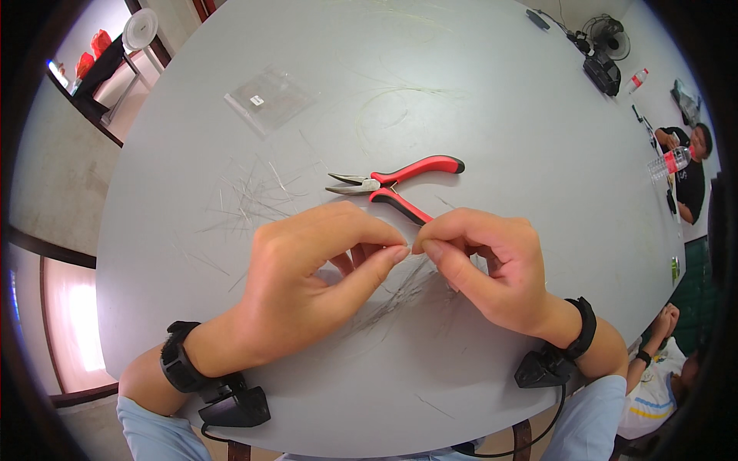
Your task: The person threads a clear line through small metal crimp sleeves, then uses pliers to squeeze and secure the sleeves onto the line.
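Observation:
Over the middle of the grey table (pixel 477 384), both hands meet in fingertip pinches almost touching. My left hand (pixel 300 265) presses thumb and forefinger together; whatever lies between them is too small to make out. Close beside it, my right hand (pixel 496 265) pinches the same way, its hold likewise too fine to name. Just beyond the fingers lie long-nose pliers (pixel 370 185) with red and black handles, jaws slightly apart and pointing left. A bundle of thin, dark, wire-like strands (pixel 396 300) sits beneath the hands. More loose thin strands (pixel 250 198) are scattered to the left.
A clear plastic bag (pixel 269 100) lies at the far left, with pale thin strands (pixel 407 91) right of it. Black devices (pixel 602 73), a fan (pixel 609 38) and a bottle (pixel 670 161) stand toward the right edge. Two other people are seated at the right.

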`<state>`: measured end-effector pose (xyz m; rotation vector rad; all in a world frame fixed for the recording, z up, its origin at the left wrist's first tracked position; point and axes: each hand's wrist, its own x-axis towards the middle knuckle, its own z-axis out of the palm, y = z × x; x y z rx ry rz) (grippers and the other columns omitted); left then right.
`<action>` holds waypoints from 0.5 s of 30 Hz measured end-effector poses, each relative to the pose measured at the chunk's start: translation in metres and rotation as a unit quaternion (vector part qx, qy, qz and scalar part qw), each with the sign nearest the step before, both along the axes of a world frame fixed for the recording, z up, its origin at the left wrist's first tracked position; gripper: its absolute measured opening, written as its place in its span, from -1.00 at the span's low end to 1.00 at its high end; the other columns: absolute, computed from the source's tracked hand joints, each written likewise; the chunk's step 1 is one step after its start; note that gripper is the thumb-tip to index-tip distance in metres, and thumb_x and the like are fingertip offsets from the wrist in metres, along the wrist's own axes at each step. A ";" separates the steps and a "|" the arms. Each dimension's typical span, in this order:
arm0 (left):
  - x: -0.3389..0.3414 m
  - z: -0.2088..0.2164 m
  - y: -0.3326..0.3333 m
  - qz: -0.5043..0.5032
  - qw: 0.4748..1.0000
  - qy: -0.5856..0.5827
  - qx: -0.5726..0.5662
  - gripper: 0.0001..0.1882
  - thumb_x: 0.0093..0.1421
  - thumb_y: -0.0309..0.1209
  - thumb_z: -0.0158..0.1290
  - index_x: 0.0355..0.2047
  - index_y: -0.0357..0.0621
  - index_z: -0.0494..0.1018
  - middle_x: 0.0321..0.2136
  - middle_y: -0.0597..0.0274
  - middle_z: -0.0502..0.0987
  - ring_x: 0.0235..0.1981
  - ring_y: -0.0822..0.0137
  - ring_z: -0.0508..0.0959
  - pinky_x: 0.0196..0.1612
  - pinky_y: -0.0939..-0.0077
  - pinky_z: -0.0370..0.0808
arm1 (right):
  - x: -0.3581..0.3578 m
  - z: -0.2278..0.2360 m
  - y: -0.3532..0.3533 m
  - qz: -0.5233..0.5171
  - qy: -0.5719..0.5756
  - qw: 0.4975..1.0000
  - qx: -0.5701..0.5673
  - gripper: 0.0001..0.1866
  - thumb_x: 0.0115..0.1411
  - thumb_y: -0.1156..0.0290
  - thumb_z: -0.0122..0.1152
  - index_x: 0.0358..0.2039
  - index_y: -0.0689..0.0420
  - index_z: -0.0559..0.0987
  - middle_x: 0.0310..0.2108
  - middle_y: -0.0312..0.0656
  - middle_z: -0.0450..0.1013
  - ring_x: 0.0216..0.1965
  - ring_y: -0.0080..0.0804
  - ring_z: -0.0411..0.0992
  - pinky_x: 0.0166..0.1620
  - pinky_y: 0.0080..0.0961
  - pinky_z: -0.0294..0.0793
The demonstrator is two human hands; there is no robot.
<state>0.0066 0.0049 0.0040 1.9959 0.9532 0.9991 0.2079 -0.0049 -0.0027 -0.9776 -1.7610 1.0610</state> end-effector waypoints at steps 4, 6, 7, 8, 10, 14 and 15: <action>0.000 -0.001 0.000 0.006 1.000 -0.007 0.001 -0.91 0.03 -0.61 0.12 -0.40 -0.25 0.53 -0.51 0.21 0.53 -0.51 0.47 0.49 -0.52 0.67 0.39 | -0.001 -0.002 0.000 -0.005 0.009 1.000 0.006 -0.93 0.08 0.66 0.04 -0.44 0.26 0.50 -0.65 -0.32 0.35 -0.68 -0.74 0.22 -0.61 -0.74 0.19; 0.000 -0.001 0.000 0.007 1.000 -0.013 -0.014 -0.91 0.04 -0.62 0.11 -0.40 -0.26 0.53 -0.50 0.20 0.53 -0.51 0.48 0.49 -0.53 0.68 0.39 | -0.001 -0.002 0.000 -0.008 0.006 1.000 0.008 -0.93 0.08 0.66 0.04 -0.45 0.26 0.50 -0.65 -0.32 0.35 -0.69 -0.74 0.21 -0.61 -0.74 0.19; 0.001 -0.001 -0.001 0.009 0.999 -0.019 -0.029 -0.92 0.05 -0.62 0.11 -0.40 -0.28 0.53 -0.49 0.20 0.53 -0.51 0.48 0.48 -0.53 0.68 0.40 | -0.001 -0.001 0.000 -0.010 0.003 1.000 0.010 -0.93 0.07 0.66 0.04 -0.45 0.26 0.50 -0.65 -0.33 0.35 -0.69 -0.73 0.21 -0.61 -0.74 0.18; 0.000 -0.001 -0.001 0.009 0.999 -0.019 -0.029 -0.92 0.05 -0.62 0.11 -0.40 -0.28 0.53 -0.49 0.20 0.53 -0.51 0.48 0.48 -0.53 0.68 0.40 | -0.001 -0.002 0.000 -0.010 0.003 1.000 0.010 -0.93 0.07 0.66 0.04 -0.45 0.26 0.50 -0.65 -0.33 0.35 -0.69 -0.73 0.21 -0.61 -0.74 0.18; 0.000 -0.004 0.000 0.005 0.999 -0.027 -0.030 -0.92 0.06 -0.62 0.09 -0.39 -0.29 0.53 -0.47 0.19 0.53 -0.50 0.48 0.48 -0.54 0.68 0.41 | 0.000 -0.003 0.001 -0.008 -0.001 1.000 0.020 -0.93 0.07 0.66 0.04 -0.46 0.25 0.50 -0.66 -0.33 0.35 -0.70 -0.73 0.21 -0.62 -0.74 0.18; 0.003 -0.007 0.001 0.026 0.998 -0.049 -0.001 -0.95 0.02 -0.58 0.14 -0.46 -0.24 0.52 -0.58 0.23 0.53 -0.59 0.46 0.49 -0.60 0.67 0.39 | -0.001 -0.004 0.001 -0.007 -0.003 1.000 0.023 -0.93 0.06 0.65 0.04 -0.47 0.25 0.50 -0.66 -0.34 0.35 -0.70 -0.73 0.20 -0.62 -0.74 0.18; 0.003 -0.006 0.001 0.025 0.999 -0.047 0.000 -0.95 0.02 -0.58 0.14 -0.46 -0.24 0.52 -0.58 0.23 0.53 -0.59 0.46 0.49 -0.60 0.67 0.40 | -0.001 -0.003 0.000 -0.007 -0.004 1.000 0.021 -0.93 0.06 0.65 0.05 -0.47 0.25 0.50 -0.66 -0.34 0.35 -0.70 -0.73 0.20 -0.62 -0.74 0.18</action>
